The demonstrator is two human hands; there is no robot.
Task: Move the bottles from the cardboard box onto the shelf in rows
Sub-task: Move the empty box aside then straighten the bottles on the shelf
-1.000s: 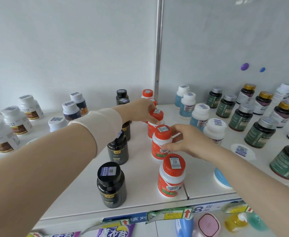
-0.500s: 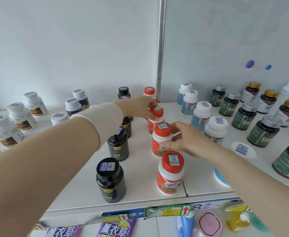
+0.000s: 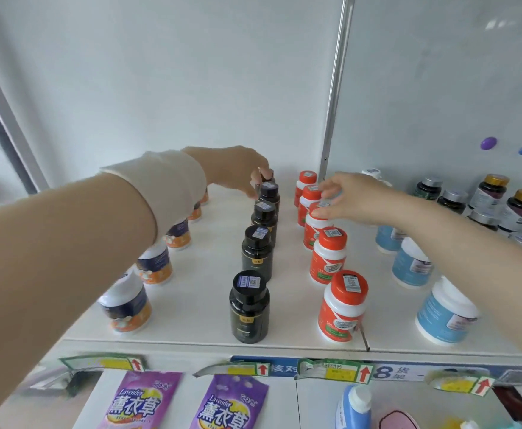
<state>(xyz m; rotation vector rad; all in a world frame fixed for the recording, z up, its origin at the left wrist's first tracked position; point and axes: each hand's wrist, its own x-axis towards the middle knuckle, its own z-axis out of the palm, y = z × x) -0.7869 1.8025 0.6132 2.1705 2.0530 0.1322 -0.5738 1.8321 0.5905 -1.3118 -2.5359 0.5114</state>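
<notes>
Black bottles (image 3: pixel 249 308) and orange-capped bottles (image 3: pixel 341 305) stand upright in two rows running back along the white shelf (image 3: pixel 204 305) at mid-frame; the left hand (image 3: pixel 238 171) curls its fingers on the cap of the rearmost black bottle (image 3: pixel 268 174); the right hand (image 3: pixel 355 196) pinches the cap of the third orange-capped bottle (image 3: pixel 312 233) from the front; blue-labelled bottles (image 3: pixel 445 314) stand at the right.

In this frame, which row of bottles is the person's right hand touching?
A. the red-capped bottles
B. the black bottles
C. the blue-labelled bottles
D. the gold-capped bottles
A: the right hand curls its fingers over the cap of a red-capped bottle midway along that row, while the left hand holds the rearmost black bottle.
</notes>
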